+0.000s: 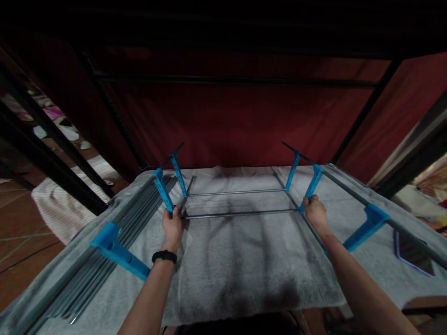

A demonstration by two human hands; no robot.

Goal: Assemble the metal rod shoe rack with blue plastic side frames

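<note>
Right between the two hands sits the metal frame (240,213), with two crossbars (237,191) already spanning it. Left hand (172,229) is wrapped round the foot of a blue bracket (163,190), right hand (316,211) pinching the matching bracket (312,184). Nearer brackets (120,253) show no bar across, and loose rods (138,216) lie left of the left hand, so looks barely half built tbh.

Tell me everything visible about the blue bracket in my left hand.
The blue bracket looks like plastic: long, narrow, broader at the top, with dark marks along its length. It stands at a slant, its top meeting a gray tube and its lower end gripped by your left hand, which partly hides it. It's between a farther blue bracket and a nearer one.
</note>
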